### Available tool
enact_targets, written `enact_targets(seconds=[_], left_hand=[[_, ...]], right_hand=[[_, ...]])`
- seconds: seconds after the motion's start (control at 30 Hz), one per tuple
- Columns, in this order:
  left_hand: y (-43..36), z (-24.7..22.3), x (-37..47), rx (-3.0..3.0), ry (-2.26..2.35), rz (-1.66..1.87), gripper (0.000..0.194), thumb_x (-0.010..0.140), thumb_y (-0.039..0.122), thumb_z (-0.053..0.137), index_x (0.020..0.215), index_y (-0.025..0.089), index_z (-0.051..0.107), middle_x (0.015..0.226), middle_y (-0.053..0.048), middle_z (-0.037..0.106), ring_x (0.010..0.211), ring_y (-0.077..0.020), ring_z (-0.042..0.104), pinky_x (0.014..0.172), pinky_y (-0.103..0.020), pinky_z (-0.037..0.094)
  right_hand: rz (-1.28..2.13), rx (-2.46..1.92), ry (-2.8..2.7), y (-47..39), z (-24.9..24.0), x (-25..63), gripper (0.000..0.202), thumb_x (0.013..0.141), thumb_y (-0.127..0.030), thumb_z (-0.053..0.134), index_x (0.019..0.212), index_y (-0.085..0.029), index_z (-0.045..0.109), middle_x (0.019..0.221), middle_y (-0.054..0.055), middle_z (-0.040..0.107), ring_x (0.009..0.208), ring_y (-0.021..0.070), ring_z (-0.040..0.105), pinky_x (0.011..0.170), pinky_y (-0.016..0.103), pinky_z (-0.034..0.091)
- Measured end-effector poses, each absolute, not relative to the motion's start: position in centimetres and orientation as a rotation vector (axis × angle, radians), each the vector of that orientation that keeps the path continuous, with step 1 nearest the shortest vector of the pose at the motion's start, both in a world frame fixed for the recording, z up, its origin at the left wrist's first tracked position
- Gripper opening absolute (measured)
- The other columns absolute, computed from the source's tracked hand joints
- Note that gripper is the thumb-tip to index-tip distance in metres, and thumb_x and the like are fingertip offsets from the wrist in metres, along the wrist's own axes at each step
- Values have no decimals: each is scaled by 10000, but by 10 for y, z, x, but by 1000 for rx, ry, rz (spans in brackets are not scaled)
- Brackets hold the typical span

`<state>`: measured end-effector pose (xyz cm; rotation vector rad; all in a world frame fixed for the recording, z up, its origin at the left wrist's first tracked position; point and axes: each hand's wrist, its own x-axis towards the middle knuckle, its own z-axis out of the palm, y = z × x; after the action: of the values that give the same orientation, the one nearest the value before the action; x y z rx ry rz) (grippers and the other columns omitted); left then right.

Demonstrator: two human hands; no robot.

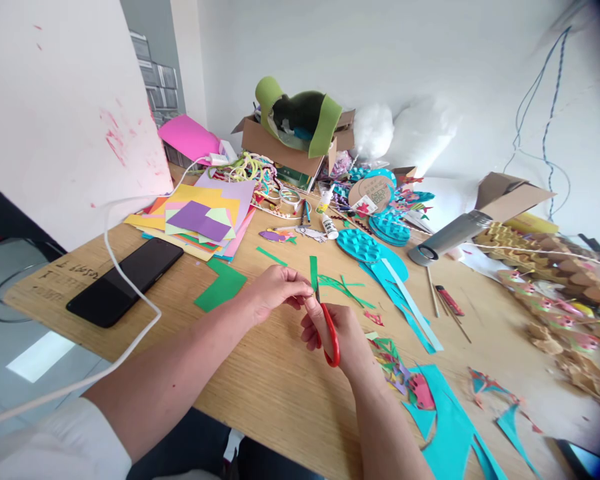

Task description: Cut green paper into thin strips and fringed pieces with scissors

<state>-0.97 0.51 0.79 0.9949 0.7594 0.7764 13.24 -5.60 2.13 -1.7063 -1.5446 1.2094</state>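
My right hand (pixel 337 330) is closed around the red-handled scissors (pixel 334 340), whose blades point away from me. Just left of the blades, my left hand (pixel 283 290) is closed in a pinch, its fingertips beside my right thumb. A narrow green paper strip (pixel 313 268) stands up from the fingertips against the blades; its lower end is hidden. Beyond the scissors lie thin green cut strips (pixel 343 287) in a loose pile. A separate green strip (pixel 271 256) rests farther left. Close to my left wrist is a larger green paper piece (pixel 221 285).
Coloured paper sheets (pixel 205 207) are stacked at left, near a black phone (pixel 125 280) crossed by a white cable (pixel 117 267). Blue paper (pixel 443 420) and scraps (pixel 393 363) lie at right. A metal flask (pixel 450 238) and glue bottle (pixel 329 227) are farther back.
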Motion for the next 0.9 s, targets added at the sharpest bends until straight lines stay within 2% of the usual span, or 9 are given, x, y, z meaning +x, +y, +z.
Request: enact_targets(seconds=[0.57, 0.9], left_hand=[[6, 8, -9, 1043, 797, 792, 138, 600, 241, 674, 631, 132, 595, 583, 16, 569, 566, -85, 512, 581, -238, 407], [6, 8, -9, 1059, 798, 805, 154, 587, 237, 701, 636, 126, 605, 582, 27, 552, 578, -78, 492, 585, -231, 385]], right_hand=[[1262, -1676, -1520, -56, 17, 134, 571, 774, -684, 523, 621, -143, 619, 466, 45, 614, 384, 134, 570, 377, 197, 407], [1270, -1653, -1526, -56, 19, 134, 536, 778, -657, 547, 590, -156, 581, 465, 29, 599, 386, 132, 565, 382, 202, 406]])
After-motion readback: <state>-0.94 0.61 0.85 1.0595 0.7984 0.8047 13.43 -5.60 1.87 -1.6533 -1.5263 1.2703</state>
